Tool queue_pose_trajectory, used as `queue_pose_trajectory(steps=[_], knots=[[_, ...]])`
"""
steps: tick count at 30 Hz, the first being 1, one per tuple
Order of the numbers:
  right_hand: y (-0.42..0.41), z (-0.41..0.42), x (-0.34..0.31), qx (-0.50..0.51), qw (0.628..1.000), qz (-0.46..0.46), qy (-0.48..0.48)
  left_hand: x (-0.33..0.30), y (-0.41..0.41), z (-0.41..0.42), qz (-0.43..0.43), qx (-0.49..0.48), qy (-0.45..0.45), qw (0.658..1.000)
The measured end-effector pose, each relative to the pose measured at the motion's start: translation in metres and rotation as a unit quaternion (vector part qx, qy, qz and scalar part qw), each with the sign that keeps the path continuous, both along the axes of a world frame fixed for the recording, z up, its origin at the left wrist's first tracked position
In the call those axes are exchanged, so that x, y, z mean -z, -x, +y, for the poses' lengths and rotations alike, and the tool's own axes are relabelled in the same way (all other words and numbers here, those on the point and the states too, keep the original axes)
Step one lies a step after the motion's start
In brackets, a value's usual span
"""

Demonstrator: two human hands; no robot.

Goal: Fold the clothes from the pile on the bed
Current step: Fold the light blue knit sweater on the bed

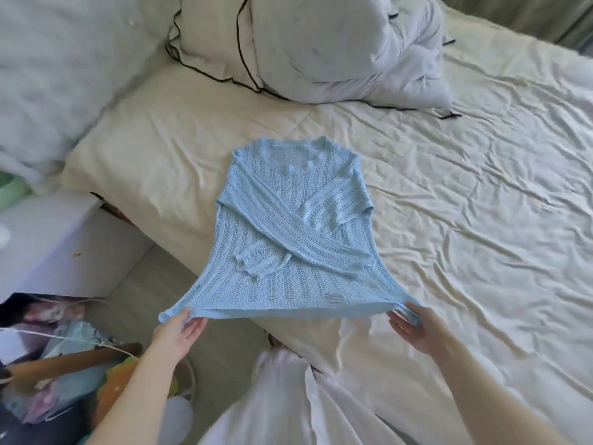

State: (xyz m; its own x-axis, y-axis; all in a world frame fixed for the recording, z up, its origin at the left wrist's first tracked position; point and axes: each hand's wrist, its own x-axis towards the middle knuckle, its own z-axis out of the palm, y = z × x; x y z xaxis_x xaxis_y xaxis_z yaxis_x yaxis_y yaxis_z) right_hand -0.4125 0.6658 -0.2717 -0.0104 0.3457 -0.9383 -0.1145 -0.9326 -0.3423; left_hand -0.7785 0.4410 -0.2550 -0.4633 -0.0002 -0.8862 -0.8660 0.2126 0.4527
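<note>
Head view: the sweater (293, 216) lies flat on the bed (465, 187), sleeves crossed, collar away from both hands. The left hand (178, 332) and right hand (414, 329) pinch the hem's corners, equally near. The long axis runs straight ahead, so the fold likely goes forward.

Blue knit sweater (288, 220) on cream bed (465, 203), hem corners in both hands (179, 329).
</note>
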Motion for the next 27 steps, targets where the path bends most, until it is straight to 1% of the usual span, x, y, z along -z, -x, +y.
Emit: queue_pose_trajectory(steps=[2, 4, 7, 11, 17, 22, 24, 26, 27], knots=[[0.008, 0.015, -0.006, 0.037, 0.999, 0.026, -0.018, -0.010, 0.010, 0.018, 0.012, -0.003, -0.025, 1.000], [0.020, 0.031, -0.010, 0.054, 0.997, 0.048, -0.033, -0.018, 0.024, 0.037, 0.028, -0.001, -0.050, 0.998], [0.042, 0.064, -0.013, 0.088, 0.992, 0.067, -0.061, -0.025, 0.050, 0.069, 0.051, 0.000, -0.091, 0.995], [0.082, 0.123, -0.011, 0.112, 0.987, 0.080, -0.088, -0.025, 0.089, 0.125, 0.060, -0.012, -0.130, 0.990], [0.158, 0.239, 0.015, 0.148, 0.978, 0.116, -0.095, 0.004, 0.168, 0.240, 0.067, -0.036, -0.150, 0.986], [0.215, 0.330, 0.044, 0.201, 0.962, 0.153, -0.101, 0.031, 0.229, 0.336, 0.074, -0.057, -0.186, 0.978], [0.233, 0.359, 0.055, 0.207, 0.958, 0.166, -0.112, 0.045, 0.248, 0.367, 0.079, -0.063, -0.205, 0.974], [0.246, 0.380, 0.068, 0.197, 0.953, 0.185, -0.137, 0.064, 0.263, 0.389, 0.093, -0.041, -0.221, 0.970], [0.251, 0.386, 0.075, 0.187, 0.953, 0.185, -0.154, 0.075, 0.266, 0.397, 0.106, -0.008, -0.225, 0.968]])
